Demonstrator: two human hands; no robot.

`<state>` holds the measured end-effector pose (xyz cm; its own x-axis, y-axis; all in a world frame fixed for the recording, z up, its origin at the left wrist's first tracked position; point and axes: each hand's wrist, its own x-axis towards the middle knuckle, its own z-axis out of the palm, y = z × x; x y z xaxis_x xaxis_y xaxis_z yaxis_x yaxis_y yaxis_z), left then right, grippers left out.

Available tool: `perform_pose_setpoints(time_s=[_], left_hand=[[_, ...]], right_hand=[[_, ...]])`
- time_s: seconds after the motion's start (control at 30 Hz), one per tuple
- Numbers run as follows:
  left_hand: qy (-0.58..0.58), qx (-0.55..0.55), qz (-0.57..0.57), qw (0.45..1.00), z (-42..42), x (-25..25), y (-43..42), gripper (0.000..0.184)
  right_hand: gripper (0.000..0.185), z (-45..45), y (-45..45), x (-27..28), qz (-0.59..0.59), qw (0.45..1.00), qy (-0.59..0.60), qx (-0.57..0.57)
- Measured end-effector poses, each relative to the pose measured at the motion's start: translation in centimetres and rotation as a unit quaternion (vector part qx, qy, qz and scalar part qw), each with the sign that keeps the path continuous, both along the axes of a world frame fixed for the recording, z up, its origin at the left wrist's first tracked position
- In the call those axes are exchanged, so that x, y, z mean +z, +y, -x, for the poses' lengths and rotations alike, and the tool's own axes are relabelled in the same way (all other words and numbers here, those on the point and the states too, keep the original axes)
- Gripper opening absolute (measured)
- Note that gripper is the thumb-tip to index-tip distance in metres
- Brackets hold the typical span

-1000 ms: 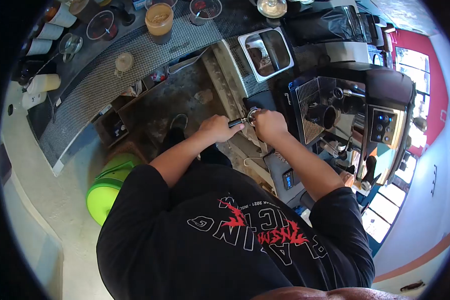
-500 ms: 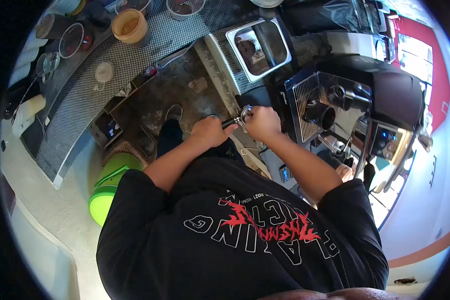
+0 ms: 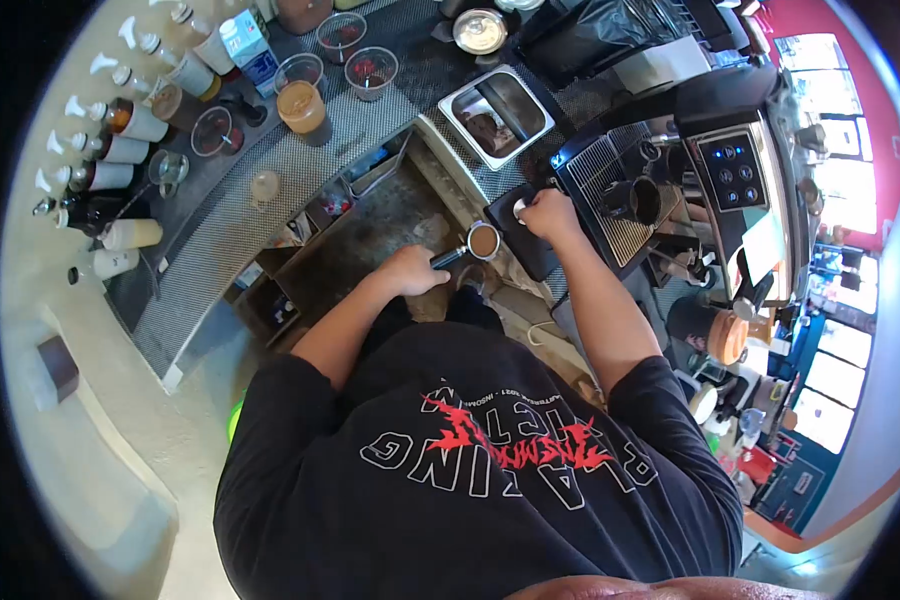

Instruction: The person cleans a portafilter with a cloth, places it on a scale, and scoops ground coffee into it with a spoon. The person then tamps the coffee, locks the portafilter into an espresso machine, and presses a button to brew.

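Observation:
My left hand [image 3: 413,271] is wrapped round the black handle of a portafilter [image 3: 482,241]. Brown ground coffee lies level in its round basket, which faces up over the gap beside the counter. My right hand [image 3: 550,214] is closed on a small silver-topped tool [image 3: 521,208] at the black mat [image 3: 523,240]; most of the tool is hidden by the fingers. The espresso machine [image 3: 732,172] stands right of that hand, with a black cup [image 3: 632,201] on its drip tray [image 3: 610,170].
A steel knock box [image 3: 497,117] sits behind the mat. On the left counter [image 3: 220,215] are a cup of brown liquid [image 3: 303,112], clear plastic cups [image 3: 371,74], a glass jug [image 3: 168,172], a milk carton [image 3: 249,52] and several pump bottles [image 3: 110,149].
My right hand has left the portafilter, moved right to the mat and closed on the small tool. The coffee in the basket now shows. The view has shifted.

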<state>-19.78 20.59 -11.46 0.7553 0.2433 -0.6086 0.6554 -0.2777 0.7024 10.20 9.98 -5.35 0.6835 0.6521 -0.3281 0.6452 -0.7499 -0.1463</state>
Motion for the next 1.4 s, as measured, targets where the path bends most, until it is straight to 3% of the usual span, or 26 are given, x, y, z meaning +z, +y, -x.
perform_pose_setpoints(time_s=[0.07, 0.1, 0.2, 0.27, 0.33, 0.4, 0.47, 0.5, 0.6, 0.63, 0.67, 0.73, 0.77, 0.9, 0.97, 1.27, 1.4], left_hand=[[-0.017, 0.005, -0.005, 1.0, 1.5, 0.6, -0.1, 0.042], [-0.005, -0.009, -0.027, 1.0, 1.8, 3.1, 0.1, 0.038], [-0.052, -0.01, 0.013, 0.999, 2.5, 4.8, -0.3, 0.034], [-0.059, 0.003, 0.063, 0.996, 1.8, 6.5, -1.0, 0.03], [-0.056, 0.023, 0.163, 0.985, -0.5, 12.4, -2.1, 0.022], [-0.104, 0.016, 0.26, 0.96, -2.7, 15.1, -3.8, 0.021], [-0.207, -0.036, 0.281, 0.936, -4.9, 16.1, -5.8, 0.026], [-0.158, -0.067, 0.259, 0.951, -5.9, 19.4, -5.7, 0.028], [-0.21, -0.16, 0.303, 0.916, -8.0, 17.3, -7.1, 0.03], [-0.183, -0.163, 0.307, 0.92, -8.0, 17.8, -7.3, 0.025], [-0.177, -0.16, 0.313, 0.919, -7.7, 17.6, -7.4, 0.023], [-0.166, -0.154, 0.326, 0.918, -7.4, 18.1, -7.2, 0.02], [-0.146, -0.147, 0.279, 0.938, -6.9, 19.4, -6.9, 0.017], [-0.196, -0.057, 0.373, 0.905, -4.5, 15.6, -6.6, 0.028], [-0.211, -0.024, 0.351, 0.912, -3.7, 15.7, -6.7, 0.032], [-0.236, 0.049, 0.303, 0.922, -1.1, 15.4, -6.5, 0.029], [-0.231, 0.073, 0.313, 0.918, 0.3, 14.6, -6.5, 0.028]], right_hand=[[0.045, 0.7, -0.7, -0.4, -0.07, 0.996, 0.015, -0.044], [0.051, 1.7, -0.4, 3.1, -0.006, 0.982, 0.132, -0.132], [0.055, 2.0, -5.9, 3.3, 0.031, 0.988, 0.121, -0.095], [0.053, 4.9, -8.7, 7.2, 0.042, 0.913, 0.36, -0.188], [0.055, 8.1, -12.2, 7.4, -0.083, 0.819, 0.554, -0.127], [0.055, 12.9, -12.8, 8.6, -0.294, 0.747, 0.594, -0.061], [0.051, 16.0, -11.4, 9.5, -0.446, 0.671, 0.576, -0.137], [0.044, 15.4, -11.3, 11.7, -0.43, 0.684, 0.547, -0.22], [0.031, 13.5, -11.2, 15.6, -0.511, 0.568, 0.507, -0.399], [0.027, 12.3, -11.5, 15.1, -0.544, 0.538, 0.509, -0.394], [0.025, 10.9, -12.1, 15.0, -0.557, 0.555, 0.5, -0.363], [0.023, 8.8, -12.3, 16.7, -0.584, 0.526, 0.509, -0.352], [0.022, 7.6, -12.3, 16.5, -0.604, 0.517, 0.51, -0.327], [0.021, 3.2, -11.9, 14.9, -0.633, 0.488, 0.541, -0.262], [0.021, 1.4, -10.7, 13.6, -0.634, 0.486, 0.552, -0.24], [0.011, -0.9, -1.1, 10.9, -0.753, 0.352, 0.502, -0.24], [0.022, -1.9, 3.3, 11.8, -0.801, 0.307, 0.432, -0.278]])
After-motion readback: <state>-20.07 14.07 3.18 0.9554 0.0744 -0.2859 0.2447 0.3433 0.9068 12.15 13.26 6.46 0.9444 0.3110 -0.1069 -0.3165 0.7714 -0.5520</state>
